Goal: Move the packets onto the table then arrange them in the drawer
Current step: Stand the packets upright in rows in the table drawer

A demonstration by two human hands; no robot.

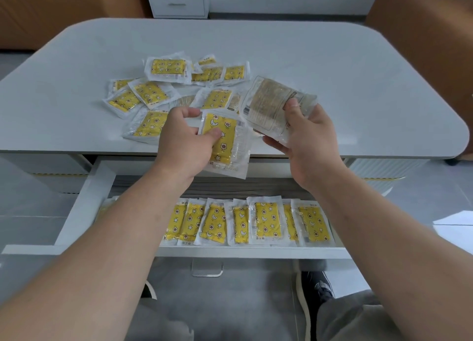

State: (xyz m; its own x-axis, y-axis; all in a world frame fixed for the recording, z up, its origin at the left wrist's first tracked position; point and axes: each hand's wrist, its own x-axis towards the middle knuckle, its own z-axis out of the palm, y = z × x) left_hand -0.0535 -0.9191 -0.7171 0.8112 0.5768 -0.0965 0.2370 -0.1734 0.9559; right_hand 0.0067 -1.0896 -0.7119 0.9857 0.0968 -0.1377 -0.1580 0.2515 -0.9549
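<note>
Nearest us are our grey trousers (345, 320) and a dark shoe (317, 288) on the floor, and above them our forearms reach across the open drawer (84, 205). Along the drawer's front edge a row of packets (266, 223) lies side by side, yellow faces up and slightly overlapping, running to the right-hand end (our left forearm hides part of the row). Over the near edge of the table (345, 79), our left hand (184, 138) holds a yellow packet (226, 128), thumb curled onto its face, fingers behind it. Just beside it, our right hand (307, 138) grips a second packet (266, 102), printed back towards us, thumb on top and fingers underneath. A loose heap of packets (153, 92) lies scattered on the table from its middle towards the left of the near edge.
</note>
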